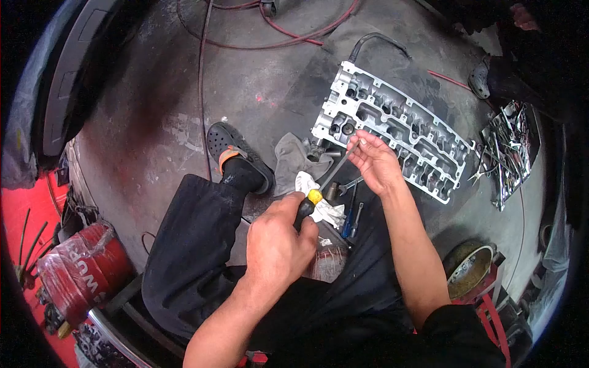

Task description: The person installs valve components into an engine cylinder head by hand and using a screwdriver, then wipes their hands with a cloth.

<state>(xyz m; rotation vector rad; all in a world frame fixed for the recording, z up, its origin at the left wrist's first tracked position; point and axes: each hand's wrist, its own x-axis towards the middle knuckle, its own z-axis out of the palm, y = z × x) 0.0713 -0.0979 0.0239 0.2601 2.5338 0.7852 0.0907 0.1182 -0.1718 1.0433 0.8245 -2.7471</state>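
My left hand (279, 242) is closed around the black and yellow handle of a screwdriver (336, 172), its long shaft slanting up to the right. At the far end of the shaft, my right hand (374, 162) pinches the tip between thumb and fingers, palm partly upward. Whether a small part is also held there is too small to tell. Just beyond these fingers lies a silver cylinder head (423, 146) on the floor, its bores and cavities facing up. A grey cloth (297, 162) and a crumpled white rag (328, 213) lie below the shaft.
Blue-handled tools (348, 224) lie between my legs, near a wrench (353, 183). A tray of metal tools (508, 153) is at the right, below another person's shoe (480, 78). Red hoses (288, 38) cross the floor. A red container (86, 270) stands left, a round pan (471, 270) lower right.
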